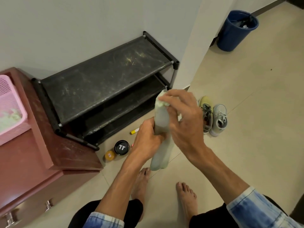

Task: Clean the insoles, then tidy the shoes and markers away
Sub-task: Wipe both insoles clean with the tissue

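Round blue plastic bin [233,33] with a dark liner is seen top right by the wall corner, on beige floor tiles [246,112]. Maroon wooden cabinet [32,162] is placed at left, with metal knobs [49,205] on its front. Pink perforated plastic basket [9,102] is set on top, pale green material inside. Round black jar [121,147] marked "TT" and small yellow tin [110,156] are found side by side on the floor near the cabinet corner.

The left hand [148,140] grips grey insoles [162,127] upright. The right hand [184,119] presses a pale green cloth [162,102] on their top. Shoes [213,116] stand beyond.
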